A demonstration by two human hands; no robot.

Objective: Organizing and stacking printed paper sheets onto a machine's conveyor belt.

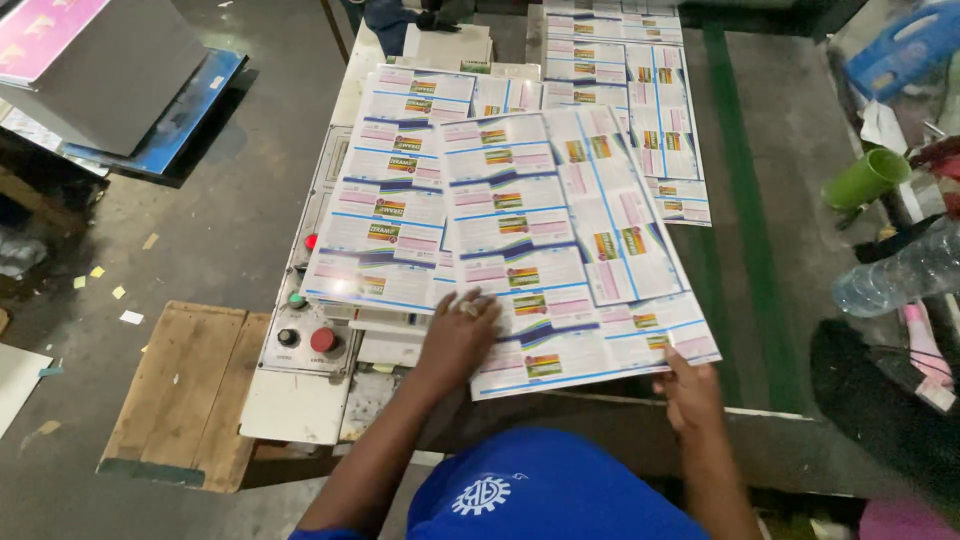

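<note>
Left hand lay flat, fingers spread, pressing on top printed sheet; grip open, nothing clasped. Right hand pinched same sheet's near right corner, thumb on top, grip closed on paper edge. Sheet sat tilted on counter, overlapping second printed sheet at left. More sheets lay further back. Control panel with red and green buttons sat just left of left hand. Green cup and clear plastic bottle lay at right. Wooden pallet stood on floor at left.

Left hand flat, palm down; right hand pinching, both arms outstretched.
</note>
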